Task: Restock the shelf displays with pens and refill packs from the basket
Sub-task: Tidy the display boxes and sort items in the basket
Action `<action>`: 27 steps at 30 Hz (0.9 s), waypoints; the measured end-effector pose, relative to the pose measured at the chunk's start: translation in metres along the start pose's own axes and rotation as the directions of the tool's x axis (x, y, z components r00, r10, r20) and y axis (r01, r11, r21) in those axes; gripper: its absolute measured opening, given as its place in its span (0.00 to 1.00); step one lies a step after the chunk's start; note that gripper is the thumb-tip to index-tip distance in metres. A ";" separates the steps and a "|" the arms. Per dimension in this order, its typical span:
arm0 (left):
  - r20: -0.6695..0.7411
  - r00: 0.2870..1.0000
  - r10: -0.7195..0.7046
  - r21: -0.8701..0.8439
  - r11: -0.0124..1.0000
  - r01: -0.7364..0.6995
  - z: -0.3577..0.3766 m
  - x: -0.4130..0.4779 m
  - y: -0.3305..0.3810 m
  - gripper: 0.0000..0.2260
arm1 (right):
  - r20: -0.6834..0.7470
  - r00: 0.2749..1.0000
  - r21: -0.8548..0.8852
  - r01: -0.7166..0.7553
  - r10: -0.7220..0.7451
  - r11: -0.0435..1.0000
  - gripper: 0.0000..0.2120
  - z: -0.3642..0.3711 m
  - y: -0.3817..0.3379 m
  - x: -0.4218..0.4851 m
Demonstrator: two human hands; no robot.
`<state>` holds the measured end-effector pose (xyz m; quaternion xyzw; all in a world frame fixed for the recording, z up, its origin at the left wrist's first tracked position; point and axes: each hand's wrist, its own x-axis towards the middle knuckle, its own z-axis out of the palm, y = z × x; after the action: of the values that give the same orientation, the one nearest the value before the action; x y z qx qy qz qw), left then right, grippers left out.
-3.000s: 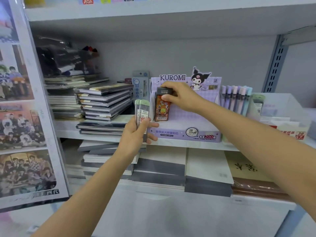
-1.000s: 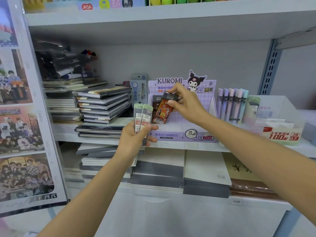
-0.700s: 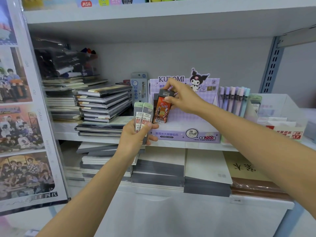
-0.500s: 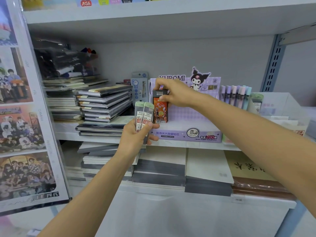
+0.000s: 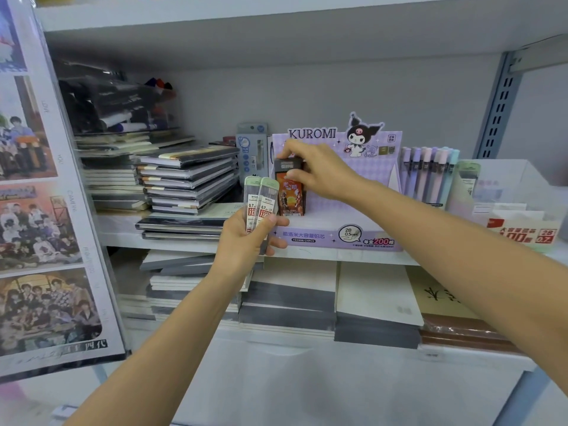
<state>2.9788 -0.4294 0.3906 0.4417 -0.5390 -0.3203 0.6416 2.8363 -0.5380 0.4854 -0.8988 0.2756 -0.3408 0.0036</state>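
Two refill tubes (image 5: pixel 261 199) held in left hand (image 5: pixel 242 244), bases hidden, right hand (image 5: pixel 319 173) pinching orange pack (image 5: pixel 290 199), top half-covered

Free inside purple cardboard display box (image 5: pixel 313 236), right of orange-and-black refill pack (image 5: pixel 290 198); blocked left by stacked dark notebooks (image 5: pixel 187 179), right by upright pastel pens (image 5: pixel 430 173).

My right hand (image 5: pixel 322 173) pinches an orange refill pack (image 5: pixel 289 193) upright inside the purple Kuromi display box (image 5: pixel 338 235); my left hand (image 5: pixel 246 244) grips two green-capped lead tubes (image 5: pixel 260 204).
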 end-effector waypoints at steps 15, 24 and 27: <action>-0.004 1.000 -0.014 0.010 1.000 0.014 0.002 -0.002 0.005 0.08 | -0.178 0.984 -0.058 -0.040 0.029 0.997 0.15 0.012 0.003 -0.019; -0.019 0.999 -0.026 -0.029 0.999 0.025 0.001 -0.007 0.018 0.06 | -0.079 0.991 -0.112 -0.112 0.104 0.987 0.23 0.004 0.001 -0.018; -0.024 1.000 0.010 -0.047 0.999 -0.011 0.009 -0.010 0.027 0.04 | -0.139 0.984 0.232 -0.077 0.112 0.970 0.23 -0.010 -0.015 -0.028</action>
<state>2.9665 -0.4112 0.4118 0.4273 -0.5259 -0.3244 0.6600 2.8205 -0.5096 0.4789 -0.8500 0.2773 -0.4363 0.1010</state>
